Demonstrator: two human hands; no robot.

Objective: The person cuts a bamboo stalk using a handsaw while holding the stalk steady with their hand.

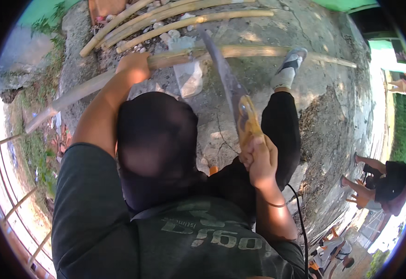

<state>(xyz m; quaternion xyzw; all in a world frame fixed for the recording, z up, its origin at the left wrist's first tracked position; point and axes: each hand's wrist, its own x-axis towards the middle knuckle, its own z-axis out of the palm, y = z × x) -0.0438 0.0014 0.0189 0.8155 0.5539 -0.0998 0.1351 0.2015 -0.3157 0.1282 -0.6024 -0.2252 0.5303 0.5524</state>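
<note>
A long bamboo pole (240,51) runs across the ground in front of me, raised toward the left. My left hand (135,66) is wrapped over it left of the middle. In my right hand (260,157) is the yellow handle of a handsaw (228,83), gripped in closed fingers. The saw's grey blade points away from me and crosses over the pole; whether its teeth touch the bamboo I cannot tell. My shoe (294,59) rests at the pole, right of the blade. A pale flat piece (188,79) lies beneath the pole.
Several more bamboo poles (198,19) lie side by side at the far edge, among small stones. Cracked concrete (217,121) spreads around me. At the right a person (382,183) sits, with others farther off. A black cable (300,218) hangs by my right arm.
</note>
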